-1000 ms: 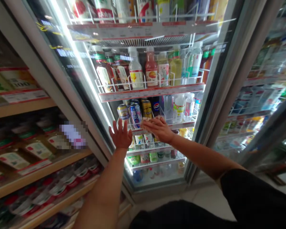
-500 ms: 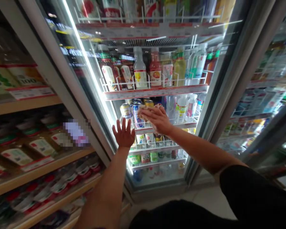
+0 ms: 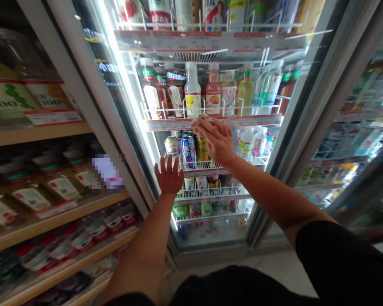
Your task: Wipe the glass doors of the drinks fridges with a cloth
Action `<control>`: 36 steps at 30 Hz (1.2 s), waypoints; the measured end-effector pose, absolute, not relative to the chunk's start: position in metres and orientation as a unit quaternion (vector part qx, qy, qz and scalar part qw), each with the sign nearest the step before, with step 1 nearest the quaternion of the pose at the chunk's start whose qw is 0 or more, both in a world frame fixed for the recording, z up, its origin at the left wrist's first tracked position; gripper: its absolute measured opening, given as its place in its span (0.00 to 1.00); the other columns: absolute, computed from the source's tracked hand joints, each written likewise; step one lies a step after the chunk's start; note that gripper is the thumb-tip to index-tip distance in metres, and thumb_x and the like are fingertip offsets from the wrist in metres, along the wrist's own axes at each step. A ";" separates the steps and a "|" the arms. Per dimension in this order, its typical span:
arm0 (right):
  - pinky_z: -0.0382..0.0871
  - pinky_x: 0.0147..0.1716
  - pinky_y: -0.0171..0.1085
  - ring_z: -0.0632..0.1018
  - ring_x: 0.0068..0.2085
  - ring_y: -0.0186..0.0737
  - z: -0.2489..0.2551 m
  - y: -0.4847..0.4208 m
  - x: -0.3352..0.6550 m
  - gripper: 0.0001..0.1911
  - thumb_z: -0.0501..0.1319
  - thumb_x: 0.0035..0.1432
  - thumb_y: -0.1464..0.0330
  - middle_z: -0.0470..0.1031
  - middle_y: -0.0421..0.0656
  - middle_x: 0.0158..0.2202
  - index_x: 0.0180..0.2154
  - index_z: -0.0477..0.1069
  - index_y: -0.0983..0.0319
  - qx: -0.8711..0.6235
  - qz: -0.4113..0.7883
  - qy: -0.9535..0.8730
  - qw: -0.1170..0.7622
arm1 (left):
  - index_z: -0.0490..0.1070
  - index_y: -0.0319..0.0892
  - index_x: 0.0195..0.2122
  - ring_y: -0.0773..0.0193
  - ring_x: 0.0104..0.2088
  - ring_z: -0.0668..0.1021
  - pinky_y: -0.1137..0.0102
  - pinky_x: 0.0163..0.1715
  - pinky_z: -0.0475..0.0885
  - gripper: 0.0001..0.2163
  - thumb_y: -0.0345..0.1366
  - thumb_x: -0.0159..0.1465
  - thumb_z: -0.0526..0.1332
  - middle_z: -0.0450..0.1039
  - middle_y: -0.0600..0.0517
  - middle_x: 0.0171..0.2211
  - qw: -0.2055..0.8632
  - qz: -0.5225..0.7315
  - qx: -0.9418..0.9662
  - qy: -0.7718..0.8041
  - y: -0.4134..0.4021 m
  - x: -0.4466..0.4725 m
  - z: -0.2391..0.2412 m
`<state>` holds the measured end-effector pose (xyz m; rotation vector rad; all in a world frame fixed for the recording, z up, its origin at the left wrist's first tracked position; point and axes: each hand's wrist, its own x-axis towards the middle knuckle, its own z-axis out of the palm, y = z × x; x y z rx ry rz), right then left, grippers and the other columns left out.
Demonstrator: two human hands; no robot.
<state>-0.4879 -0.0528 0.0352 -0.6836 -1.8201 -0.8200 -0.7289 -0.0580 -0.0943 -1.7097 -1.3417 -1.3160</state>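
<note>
Cloth (image 3: pixel 198 122) bunched under fingertips of right hand (image 3: pixel 218 142), pressed on glass door (image 3: pixel 127 97). Right hand grips cloth, up and right of left hand (image 3: pixel 170 175). Left hand lower, open, fingers spread, flat on glass, holds nothing.

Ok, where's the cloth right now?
In the head view, centre frame: the cloth is under the right hand on the glass cooler door, level with the red price strip below the bottles, above the cans.
</note>
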 end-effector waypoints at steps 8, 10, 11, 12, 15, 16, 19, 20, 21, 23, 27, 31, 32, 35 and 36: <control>0.53 0.66 0.48 0.66 0.65 0.43 0.031 -0.054 -0.480 0.27 0.52 0.72 0.71 0.68 0.33 0.66 0.69 0.58 0.47 -0.210 -0.369 -0.811 0.403 | 0.67 0.43 0.66 0.49 0.74 0.49 0.45 0.72 0.37 0.26 0.49 0.72 0.51 0.63 0.40 0.67 0.315 -0.502 -0.647 -0.479 -0.057 -0.729 -0.095; 0.52 0.67 0.52 0.66 0.65 0.46 0.050 -0.048 -0.473 0.30 0.51 0.72 0.72 0.67 0.33 0.67 0.70 0.55 0.44 -0.257 -0.354 -0.766 0.471 | 0.67 0.43 0.66 0.49 0.74 0.49 0.45 0.72 0.37 0.25 0.49 0.72 0.51 0.63 0.41 0.67 0.329 -0.498 -0.643 -0.480 -0.057 -0.729 -0.095; 0.51 0.67 0.53 0.65 0.65 0.47 0.056 -0.045 -0.470 0.32 0.51 0.72 0.72 0.66 0.33 0.67 0.71 0.51 0.42 -0.272 -0.347 -0.747 0.498 | 0.67 0.43 0.66 0.50 0.74 0.49 0.46 0.72 0.38 0.25 0.49 0.72 0.50 0.63 0.41 0.67 0.334 -0.495 -0.640 -0.483 -0.057 -0.729 -0.095; 0.51 0.67 0.54 0.65 0.65 0.48 0.057 -0.044 -0.467 0.34 0.51 0.72 0.73 0.66 0.33 0.67 0.72 0.48 0.41 -0.277 -0.344 -0.733 0.518 | 0.68 0.43 0.66 0.50 0.74 0.50 0.46 0.72 0.38 0.25 0.49 0.72 0.50 0.64 0.41 0.67 0.339 -0.492 -0.638 -0.486 -0.057 -0.729 -0.095; 0.53 0.66 0.51 0.68 0.63 0.46 0.036 -0.046 -0.456 0.36 0.52 0.72 0.73 0.71 0.34 0.64 0.73 0.42 0.42 -0.237 -0.368 -0.737 0.515 | 0.68 0.43 0.65 0.50 0.74 0.50 0.47 0.72 0.39 0.26 0.50 0.72 0.49 0.64 0.41 0.67 0.333 -0.486 -0.636 -0.499 -0.056 -0.729 -0.096; 0.54 0.66 0.49 0.69 0.62 0.44 0.027 -0.047 -0.452 0.36 0.53 0.72 0.72 0.73 0.34 0.62 0.73 0.43 0.42 -0.210 -0.379 -0.758 0.488 | 0.69 0.43 0.65 0.50 0.74 0.50 0.46 0.72 0.39 0.26 0.51 0.72 0.49 0.64 0.41 0.67 0.326 -0.487 -0.636 -0.501 -0.056 -0.730 -0.096; 0.55 0.65 0.46 0.70 0.61 0.41 0.018 -0.047 -0.434 0.33 0.53 0.73 0.71 0.74 0.32 0.62 0.72 0.48 0.42 -0.177 -0.385 -0.802 0.421 | 0.69 0.44 0.64 0.49 0.74 0.50 0.46 0.72 0.39 0.26 0.51 0.72 0.50 0.64 0.41 0.67 0.325 -0.493 -0.635 -0.499 -0.055 -0.730 -0.096; 0.56 0.65 0.47 0.71 0.61 0.42 0.023 -0.046 -0.428 0.32 0.53 0.73 0.71 0.73 0.32 0.62 0.71 0.50 0.42 -0.190 -0.383 -0.797 0.427 | 0.69 0.44 0.65 0.49 0.74 0.50 0.46 0.72 0.38 0.26 0.50 0.72 0.50 0.64 0.41 0.67 0.331 -0.494 -0.635 -0.493 -0.055 -0.731 -0.096; 0.56 0.64 0.48 0.71 0.61 0.43 0.029 -0.044 -0.421 0.31 0.52 0.73 0.71 0.72 0.33 0.63 0.71 0.52 0.42 -0.209 -0.382 -0.780 0.449 | 0.68 0.44 0.65 0.49 0.74 0.50 0.46 0.72 0.38 0.25 0.49 0.72 0.51 0.64 0.41 0.67 0.336 -0.496 -0.636 -0.487 -0.055 -0.731 -0.096; 0.59 0.63 0.51 0.70 0.61 0.47 0.039 -0.041 -0.408 0.31 0.52 0.73 0.72 0.71 0.34 0.64 0.70 0.53 0.41 -0.246 -0.376 -0.737 0.505 | 0.67 0.44 0.66 0.49 0.74 0.49 0.46 0.72 0.37 0.25 0.48 0.72 0.52 0.63 0.41 0.67 0.334 -0.500 -0.640 -0.478 -0.054 -0.731 -0.097; 0.62 0.60 0.51 0.71 0.59 0.48 0.015 -0.047 -0.389 0.35 0.55 0.70 0.74 0.72 0.35 0.62 0.71 0.51 0.43 -0.261 -0.385 -0.711 0.527 | 0.66 0.44 0.67 0.49 0.74 0.48 0.46 0.72 0.36 0.26 0.48 0.72 0.52 0.62 0.42 0.68 0.329 -0.492 -0.642 -0.487 -0.054 -0.732 -0.097; 0.63 0.61 0.45 0.73 0.57 0.42 -0.020 -0.056 -0.369 0.34 0.55 0.70 0.74 0.77 0.32 0.58 0.72 0.51 0.45 -0.200 -0.386 -0.800 0.415 | 0.63 0.45 0.68 0.49 0.74 0.49 0.46 0.72 0.35 0.26 0.48 0.72 0.51 0.60 0.43 0.69 0.335 -0.482 -0.645 -0.489 -0.054 -0.732 -0.097; 0.63 0.62 0.44 0.74 0.57 0.41 -0.020 -0.055 -0.362 0.33 0.55 0.71 0.74 0.77 0.32 0.58 0.71 0.53 0.45 -0.200 -0.382 -0.808 0.402 | 0.62 0.45 0.69 0.49 0.74 0.49 0.46 0.72 0.36 0.26 0.48 0.72 0.51 0.60 0.43 0.69 0.341 -0.483 -0.645 -0.483 -0.055 -0.732 -0.097; 0.63 0.62 0.47 0.73 0.59 0.43 -0.007 -0.048 -0.343 0.28 0.54 0.70 0.74 0.75 0.34 0.60 0.66 0.63 0.46 -0.255 -0.375 -0.774 0.442 | 0.60 0.45 0.70 0.50 0.74 0.47 0.46 0.72 0.37 0.26 0.46 0.72 0.52 0.61 0.42 0.69 0.372 -0.488 -0.640 -0.462 -0.055 -0.731 -0.096; 0.63 0.62 0.49 0.73 0.59 0.45 -0.005 -0.046 -0.338 0.27 0.54 0.70 0.74 0.75 0.35 0.61 0.65 0.65 0.46 -0.275 -0.375 -0.756 0.460 | 0.60 0.45 0.70 0.50 0.74 0.47 0.47 0.72 0.37 0.26 0.45 0.73 0.53 0.61 0.42 0.69 0.382 -0.488 -0.638 -0.456 -0.055 -0.731 -0.095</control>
